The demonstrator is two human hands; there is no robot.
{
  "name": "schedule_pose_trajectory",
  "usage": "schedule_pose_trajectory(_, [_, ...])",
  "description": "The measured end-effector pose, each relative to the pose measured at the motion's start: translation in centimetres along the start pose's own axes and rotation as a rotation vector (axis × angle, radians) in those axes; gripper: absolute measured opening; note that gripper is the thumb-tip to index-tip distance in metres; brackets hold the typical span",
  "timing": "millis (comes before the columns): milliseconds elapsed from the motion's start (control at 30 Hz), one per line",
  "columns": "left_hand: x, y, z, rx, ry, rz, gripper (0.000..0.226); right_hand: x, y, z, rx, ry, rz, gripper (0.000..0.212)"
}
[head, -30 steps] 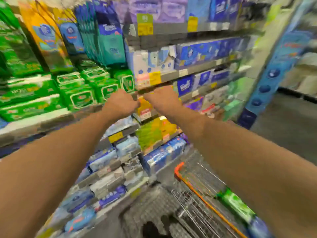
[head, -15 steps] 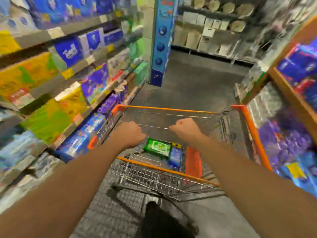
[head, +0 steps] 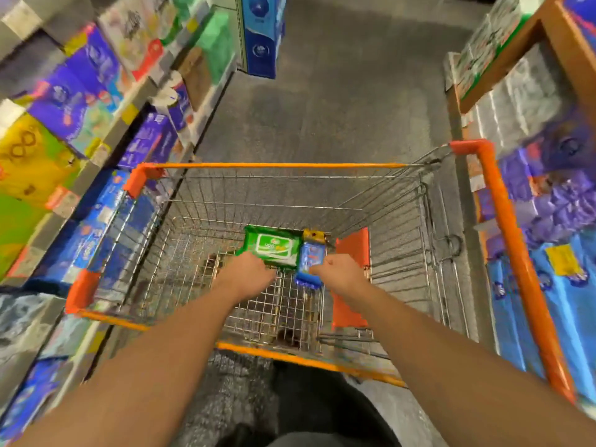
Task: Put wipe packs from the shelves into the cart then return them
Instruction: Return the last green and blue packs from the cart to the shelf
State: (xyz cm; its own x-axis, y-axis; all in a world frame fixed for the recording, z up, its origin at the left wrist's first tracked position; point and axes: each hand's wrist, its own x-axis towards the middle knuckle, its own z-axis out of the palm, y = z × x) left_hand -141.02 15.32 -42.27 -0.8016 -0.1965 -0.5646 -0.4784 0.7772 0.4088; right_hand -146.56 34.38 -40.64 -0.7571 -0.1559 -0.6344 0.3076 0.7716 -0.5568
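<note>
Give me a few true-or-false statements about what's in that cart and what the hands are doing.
1. The cart has orange trim. True.
2. A green wipe pack lies in the cart. True.
3. The cart holds only one pack. False: a blue pack lies right of the green one.
4. Both hands rest on the cart's handle. False: the left hand is at the green pack, the right hand at the blue one.
5. Shelves stand on both sides. True.

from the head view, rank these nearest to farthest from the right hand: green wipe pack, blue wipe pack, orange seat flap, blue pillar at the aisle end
1. blue wipe pack, at the right hand's fingertips
2. orange seat flap, just right
3. green wipe pack, left, by the left hand
4. blue pillar, far up the aisle
</note>
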Motion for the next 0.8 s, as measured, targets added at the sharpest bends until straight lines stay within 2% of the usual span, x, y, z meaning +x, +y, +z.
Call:
schedule_pose_trajectory(133, [5.9,-1.1,2.5,0.004,-0.074,-0.068,0.052,6.0,2.0,1.3,0.097,-0.100,0.169,0.025])
schedule_pose_trajectory(300, [13.2,-3.8,4.0,-0.003,-0.107,-0.152,0.049,13.3,4.0,3.0,0.043,-0.067,0.178,0.045])
schedule_pose_trajectory(400, [17.2,-5.7,5.6,-0.018,-0.065,-0.205,0.041,17.6,5.7,5.1,0.012,-0.024,0.244,0.038])
schedule_pose_trajectory(500, [21.2,-8.4,7.5,-0.218,0.023,-0.308,0.024,21.8,7.2,7.6,0.054,0.019,0.296,0.031])
schedule_pose_trajectory(533, [22.6,-9.6,8.1,-0.272,0.036,-0.329,0.034,23.0,7.7,8.4,0.076,0.051,0.315,0.029])
schedule_pose_trajectory(633, [26.0,-11.3,9.1,-0.358,0.042,-0.394,0.085,26.1,8.9,10.1,0.031,0.119,0.364,0.025])
schedule_pose_trajectory(733, [28.4,-12.3,10.1,-0.340,0.005,-0.393,0.095,28.5,10.7,11.7,-0.061,0.152,0.408,0.035])
schedule_pose_trajectory(800, [29.0,-12.5,10.7,-0.456,-0.064,-0.352,0.102,29.4,11.6,12.9,-0.071,0.197,0.419,0.038])
